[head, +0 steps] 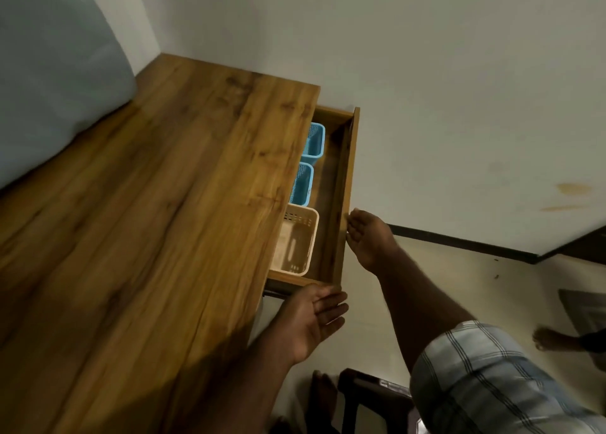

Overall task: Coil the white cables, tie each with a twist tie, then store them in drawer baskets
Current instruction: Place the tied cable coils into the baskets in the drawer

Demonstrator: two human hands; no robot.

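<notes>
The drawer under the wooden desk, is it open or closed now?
Open, partly. The drawer sticks out past the desk top, showing two blue baskets and a beige basket inside.

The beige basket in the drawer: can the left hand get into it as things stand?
Probably yes. The drawer is pulled out, the beige basket lies partly uncovered, and the open left hand is just beside it; the desk top overhangs its far side.

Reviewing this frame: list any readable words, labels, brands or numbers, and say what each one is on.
None can be read.
The drawer, the two blue baskets and the beige basket show no lettering.
The wooden desk top is bare of text.
A dark object at the bottom edge carries a pale patch, too blurred to tell whether it is print.
</notes>
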